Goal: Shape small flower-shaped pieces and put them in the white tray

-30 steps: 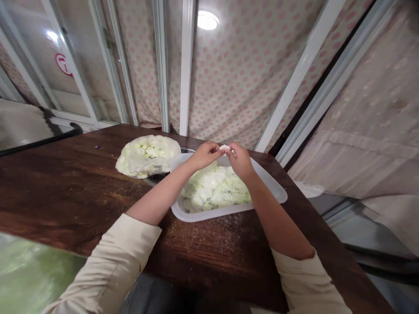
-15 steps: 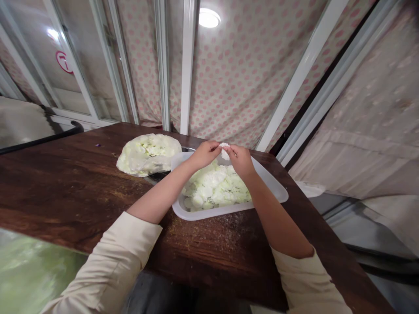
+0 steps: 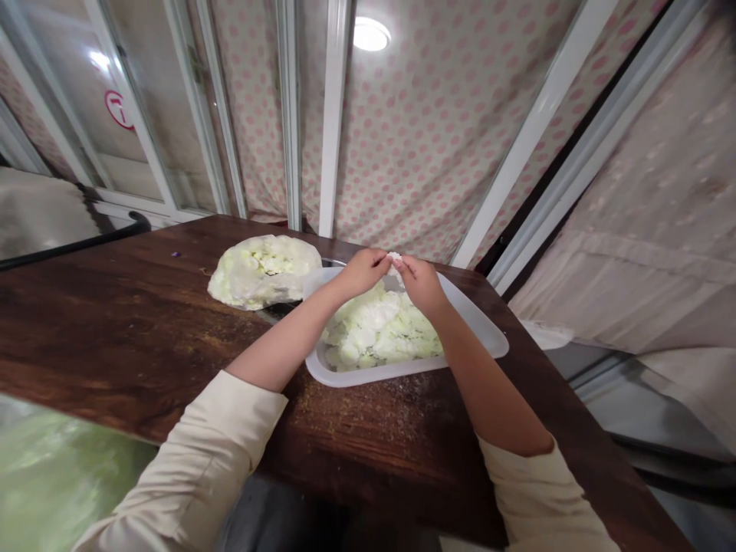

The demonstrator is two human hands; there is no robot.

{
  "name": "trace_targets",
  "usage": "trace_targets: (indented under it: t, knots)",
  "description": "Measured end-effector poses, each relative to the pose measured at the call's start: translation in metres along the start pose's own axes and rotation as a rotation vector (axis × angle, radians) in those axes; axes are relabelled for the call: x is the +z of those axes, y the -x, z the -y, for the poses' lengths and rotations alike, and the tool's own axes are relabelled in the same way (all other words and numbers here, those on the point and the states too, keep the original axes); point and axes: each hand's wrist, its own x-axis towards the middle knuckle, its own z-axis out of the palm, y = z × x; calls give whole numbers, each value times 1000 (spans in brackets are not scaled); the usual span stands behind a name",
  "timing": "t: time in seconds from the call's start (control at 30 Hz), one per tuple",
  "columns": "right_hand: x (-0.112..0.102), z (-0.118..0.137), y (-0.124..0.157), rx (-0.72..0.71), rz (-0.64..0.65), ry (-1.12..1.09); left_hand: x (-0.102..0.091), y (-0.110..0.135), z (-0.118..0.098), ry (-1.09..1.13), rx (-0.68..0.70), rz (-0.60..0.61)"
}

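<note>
Over the far side of a translucent white plastic tub (image 3: 368, 376), my left hand (image 3: 366, 271) and my right hand (image 3: 424, 284) meet fingertip to fingertip. Both are closed in a pinch on a small white, ruffled flower-like piece (image 3: 395, 258), partly hidden by the fingers. Below them, a heap of similar white and pale-green pieces (image 3: 376, 326) fills much of the tub. My forearms cover parts of its left and right sides. Left of the tub lies a clear plastic bag (image 3: 230, 282), open at the top, with more pale pieces inside.
The dark wooden table (image 3: 115, 330) has fine crumbs scattered near the tub. A large bag of pale-green material (image 3: 51, 475) is at the lower left, below the table edge. A dotted curtain (image 3: 414, 153) hangs behind white-framed panes at the back.
Less of the white piece shows between my fingertips now. Both hands stay almost in place, and the whole view has shifted slightly.
</note>
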Motion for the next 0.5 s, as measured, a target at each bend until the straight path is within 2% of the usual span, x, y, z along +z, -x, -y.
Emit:
trace_targets:
  t: [0.13,0.3,0.5]
  knots:
    - [1,1,1,14,-17,-46,0,0,0,-8,48,-11]
    - [-1,-1,0,43,-36,-100,1,0,4,60,8,32]
    - [-2,-1,-1,49,-28,-80,3,1,5,117,-18,16]
